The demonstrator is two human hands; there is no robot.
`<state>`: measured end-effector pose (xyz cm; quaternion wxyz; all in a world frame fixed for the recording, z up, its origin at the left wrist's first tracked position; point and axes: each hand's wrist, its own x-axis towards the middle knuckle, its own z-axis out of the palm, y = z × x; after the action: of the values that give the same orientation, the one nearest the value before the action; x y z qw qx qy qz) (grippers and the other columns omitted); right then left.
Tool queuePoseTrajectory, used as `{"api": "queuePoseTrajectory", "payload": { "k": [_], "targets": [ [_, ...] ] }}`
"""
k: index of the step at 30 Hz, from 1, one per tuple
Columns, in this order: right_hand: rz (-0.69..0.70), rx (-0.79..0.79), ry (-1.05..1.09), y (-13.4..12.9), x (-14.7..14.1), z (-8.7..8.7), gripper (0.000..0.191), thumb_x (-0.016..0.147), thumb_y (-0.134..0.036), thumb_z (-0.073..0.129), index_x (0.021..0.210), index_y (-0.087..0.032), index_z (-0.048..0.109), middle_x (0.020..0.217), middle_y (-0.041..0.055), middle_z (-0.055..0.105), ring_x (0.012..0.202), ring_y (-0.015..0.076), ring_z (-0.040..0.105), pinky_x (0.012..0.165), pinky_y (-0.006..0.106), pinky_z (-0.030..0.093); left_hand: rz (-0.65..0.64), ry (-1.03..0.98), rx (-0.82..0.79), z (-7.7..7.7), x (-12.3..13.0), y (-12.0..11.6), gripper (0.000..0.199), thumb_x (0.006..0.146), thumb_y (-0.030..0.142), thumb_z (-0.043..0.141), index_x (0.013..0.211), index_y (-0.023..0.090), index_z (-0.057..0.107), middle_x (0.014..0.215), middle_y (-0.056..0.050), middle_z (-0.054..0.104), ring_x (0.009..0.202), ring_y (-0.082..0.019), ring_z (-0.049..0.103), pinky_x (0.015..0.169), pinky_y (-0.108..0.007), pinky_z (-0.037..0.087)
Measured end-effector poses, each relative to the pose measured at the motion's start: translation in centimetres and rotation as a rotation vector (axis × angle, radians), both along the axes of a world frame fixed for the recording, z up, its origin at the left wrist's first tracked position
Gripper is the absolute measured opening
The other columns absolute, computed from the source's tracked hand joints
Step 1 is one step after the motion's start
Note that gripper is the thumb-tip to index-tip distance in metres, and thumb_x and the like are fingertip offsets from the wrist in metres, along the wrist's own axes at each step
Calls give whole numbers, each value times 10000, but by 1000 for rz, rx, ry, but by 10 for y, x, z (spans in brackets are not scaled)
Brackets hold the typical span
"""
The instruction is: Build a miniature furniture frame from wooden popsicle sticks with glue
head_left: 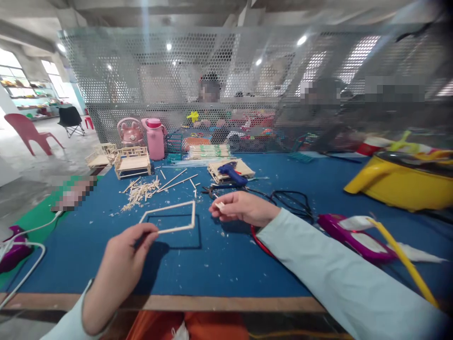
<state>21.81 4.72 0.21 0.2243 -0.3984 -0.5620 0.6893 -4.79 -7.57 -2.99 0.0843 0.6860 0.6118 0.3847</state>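
Head view: left hand [129, 250], one, thumb and fingers pinching the left end of the near side of a stick frame [177, 230], four-sided, raised above the blue worktop [219, 271], shadow below it. Right hand [244, 208], one, gripping small pale pieces [220, 206] between thumb and fingertips, apart from the frame and to its right. Beyond the left hand: heap of short sticks [139, 194], longer ones beside it; farther off, stick-built models [132, 164] and a pink bottle [156, 141]. Just beyond the right fingertips: pliers [209, 191]; farther, blue glue gun [233, 174] lying on a flat stick-built piece [214, 176]. Right of the right hand: black cable [300, 203], purple-and-white object [354, 238], yellow appliance [399, 182]
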Motion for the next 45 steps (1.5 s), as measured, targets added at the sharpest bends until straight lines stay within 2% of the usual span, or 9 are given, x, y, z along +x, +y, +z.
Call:
{"api": "queuePoseTrajectory", "payload": {
  "k": [3,6,14,17,22,27,30,37,45],
  "targets": [
    [285,-138,-127,-10,-3,-1,310,507,-260,787,756,-117,671,751,42,674,674,106,625,618,203,504,79,-38,41,3,-17,-2,221,796,390,502,814,214,634,766,8,687,694,-144,632,613,-197,457],
    [391,-263,-151,-1,-19,-9,317,504,-270,787,754,-124,658,727,29,676,656,102,632,609,198,510,74,-62,45,0,-20,-5,224,793,395,503,800,215,636,759,14,686,689,-137,632,614,-188,457],
    [-149,155,61,75,-69,-4,77,760,-149,582,686,-156,559,576,-69,591,524,-18,517,561,51,416,50,-102,20,-5,-20,-2,223,793,385,504,794,211,644,758,13,685,684,-133,626,623,-189,458],
    [-91,141,66,64,-63,3,44,737,-177,616,750,-151,583,650,-35,630,599,17,569,617,107,463,61,-125,18,-5,-22,-3,222,791,382,509,791,206,645,748,13,683,670,-128,620,608,-182,455],
    [274,-109,-111,34,-56,-12,249,599,-246,745,756,-98,621,697,67,667,613,119,629,546,207,503,63,-149,50,-3,-18,-6,216,788,376,520,788,197,641,733,9,677,643,-124,608,604,-184,454],
    [-115,78,33,45,-50,-8,159,680,-248,692,740,-123,612,666,15,642,546,52,572,458,122,444,-47,-118,29,-4,2,0,170,811,313,509,798,204,639,758,6,681,687,-123,615,642,-191,457],
    [-209,158,122,47,-32,7,188,680,-288,690,767,-144,608,617,-12,617,437,33,493,327,114,321,-198,-20,-36,-9,20,5,154,827,260,494,824,220,643,776,5,684,703,-123,613,671,-208,459],
    [-220,191,49,31,-11,6,263,615,-310,725,794,-157,609,628,-11,628,438,49,507,329,133,311,-255,142,-87,-15,46,8,232,875,222,408,828,208,635,820,-27,680,765,-152,606,926,-385,379],
    [-112,231,-29,23,-23,-2,315,580,-324,749,811,-147,627,645,3,638,460,59,529,341,141,350,-212,298,-50,-14,48,14,242,858,231,442,801,190,673,924,-70,620,874,-198,523,803,-340,419]
  ]
}}
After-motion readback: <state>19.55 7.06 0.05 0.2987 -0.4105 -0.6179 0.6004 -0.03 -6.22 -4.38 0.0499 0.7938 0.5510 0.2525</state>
